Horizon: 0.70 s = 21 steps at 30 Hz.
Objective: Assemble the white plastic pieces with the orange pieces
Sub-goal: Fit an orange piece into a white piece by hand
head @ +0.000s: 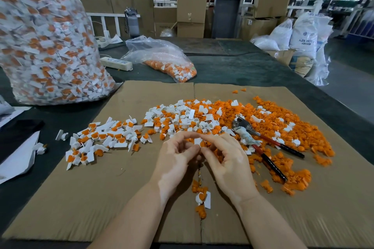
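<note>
Over cardboard sheet [113, 178], left hand [176, 157], right hand [228, 159] — both pinching, seemingly, one white-orange piece [199, 142].

Your open room is the bare cardboard sheet [97, 198] from 6 to 9 o'clock of your hands, clear to its near edge. At 12 to 3 o'clock the loose pile of white and orange pieces [232, 119] blocks any sweep, with red-handled pliers [263, 147] lying across it at 3. At 10 o'clock the assembled pieces [101, 139] crowd the sheet. Far at 10 the big filled bag [46, 42] walls that side.
</note>
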Available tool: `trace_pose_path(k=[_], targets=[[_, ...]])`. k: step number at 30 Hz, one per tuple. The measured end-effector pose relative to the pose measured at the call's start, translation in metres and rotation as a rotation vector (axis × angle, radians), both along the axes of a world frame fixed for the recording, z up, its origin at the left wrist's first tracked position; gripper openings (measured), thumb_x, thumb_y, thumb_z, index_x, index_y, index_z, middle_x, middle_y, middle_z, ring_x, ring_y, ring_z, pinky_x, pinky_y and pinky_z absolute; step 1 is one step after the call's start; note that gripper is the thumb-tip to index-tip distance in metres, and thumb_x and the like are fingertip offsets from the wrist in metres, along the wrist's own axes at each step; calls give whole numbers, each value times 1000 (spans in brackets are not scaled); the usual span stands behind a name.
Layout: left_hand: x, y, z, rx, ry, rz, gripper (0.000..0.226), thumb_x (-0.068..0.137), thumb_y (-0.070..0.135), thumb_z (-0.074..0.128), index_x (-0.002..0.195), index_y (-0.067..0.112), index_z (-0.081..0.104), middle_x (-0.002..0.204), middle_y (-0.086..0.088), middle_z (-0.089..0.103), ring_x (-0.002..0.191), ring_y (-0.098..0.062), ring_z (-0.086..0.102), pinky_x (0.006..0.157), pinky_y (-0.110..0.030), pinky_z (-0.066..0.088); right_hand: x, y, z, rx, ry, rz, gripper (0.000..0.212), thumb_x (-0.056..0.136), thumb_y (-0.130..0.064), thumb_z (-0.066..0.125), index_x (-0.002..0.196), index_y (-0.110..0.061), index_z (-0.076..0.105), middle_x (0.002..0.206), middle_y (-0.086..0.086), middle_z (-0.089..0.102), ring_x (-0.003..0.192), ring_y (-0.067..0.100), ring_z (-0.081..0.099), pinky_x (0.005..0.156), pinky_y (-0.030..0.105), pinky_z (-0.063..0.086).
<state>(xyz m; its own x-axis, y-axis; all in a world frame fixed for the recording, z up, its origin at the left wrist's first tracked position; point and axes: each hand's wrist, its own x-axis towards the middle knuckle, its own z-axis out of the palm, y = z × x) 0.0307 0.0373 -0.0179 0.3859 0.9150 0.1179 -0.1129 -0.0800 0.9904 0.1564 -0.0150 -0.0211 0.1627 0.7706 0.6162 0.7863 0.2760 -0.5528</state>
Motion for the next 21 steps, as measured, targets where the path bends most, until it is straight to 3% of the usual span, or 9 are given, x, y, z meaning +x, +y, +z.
trace_pose_path(k=[13, 17, 21], targets=[[1, 0, 0, 18, 33, 5, 18, 89, 6, 60, 97, 20, 65, 62, 4, 63, 63, -9, 64, 59, -16, 51, 0, 1, -1, -10, -3, -6, 21, 86, -12, 64, 106, -14, 69, 90, -5, 59, 87, 6, 52, 78, 13, 44], [2, 0, 1, 60, 59, 25, 11, 88, 12, 63, 98, 18, 65, 66, -4, 60, 62, -10, 62, 60, -17, 52, 0, 0, 1, -25, -13, -9, 23, 86, -13, 64, 109, -16, 69, 89, -5, 58, 87, 7, 52, 77, 14, 43], [3, 1, 2, 29, 56, 33, 12, 87, 10, 63, 99, 14, 64, 65, -2, 61, 61, -8, 62, 58, -16, 51, 5, -1, 8, -15, -27, -137, 27, 85, -22, 65, 111, -13, 66, 98, -2, 63, 96, 9, 54, 87, 24, 44]])
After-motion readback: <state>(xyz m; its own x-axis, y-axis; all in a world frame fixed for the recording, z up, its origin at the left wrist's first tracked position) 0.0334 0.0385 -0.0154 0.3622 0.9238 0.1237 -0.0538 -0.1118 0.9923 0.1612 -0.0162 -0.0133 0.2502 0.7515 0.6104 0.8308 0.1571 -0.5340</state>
